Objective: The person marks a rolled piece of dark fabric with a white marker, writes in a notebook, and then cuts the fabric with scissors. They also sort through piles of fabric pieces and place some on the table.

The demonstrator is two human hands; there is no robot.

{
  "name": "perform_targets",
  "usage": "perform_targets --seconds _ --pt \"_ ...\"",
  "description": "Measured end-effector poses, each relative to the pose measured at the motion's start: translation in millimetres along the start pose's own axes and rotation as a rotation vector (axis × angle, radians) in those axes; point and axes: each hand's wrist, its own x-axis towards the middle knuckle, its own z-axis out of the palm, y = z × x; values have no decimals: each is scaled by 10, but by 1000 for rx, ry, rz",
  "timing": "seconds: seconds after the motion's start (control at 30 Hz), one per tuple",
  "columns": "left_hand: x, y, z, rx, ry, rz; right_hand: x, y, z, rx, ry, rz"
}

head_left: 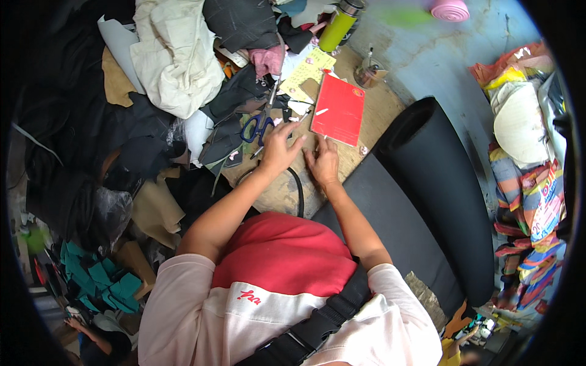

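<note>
My left hand [280,148] is over the wooden tabletop [274,194], thumb and fingers apart, reaching toward a thin pen-like stick [305,115]. My right hand [324,162] rests at the lower edge of a red notebook [340,110], its thumb spread from the fingers. Something small and pale shows by its fingertips, too small to name. On the closed notebook lies a short white stick [321,111]. Left of my left hand is a pair of scissors [258,127] with dark blue handles, blades pointing away from me. A black strip [298,189] curves across the wood below both hands.
A large black roll of sheet material [436,177] leans at the right. Fabric scraps and a white cloth [177,55] are heaped at the left. A green bottle [339,27], a clear cup [370,74] and a yellow written sheet [308,74] stand or lie at the back.
</note>
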Motion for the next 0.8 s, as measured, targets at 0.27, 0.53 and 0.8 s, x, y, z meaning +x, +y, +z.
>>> perform_targets --seconds 0.27,0.53,0.8 --pt "-551 -510 -227 507 -123 267 119 28 57 -333 135 -80" --pt "-439 -503 -174 501 -122 192 545 288 -18 -298 -19 -128" --pt "-349 -503 -112 524 -67 194 865 552 -508 189 782 262"
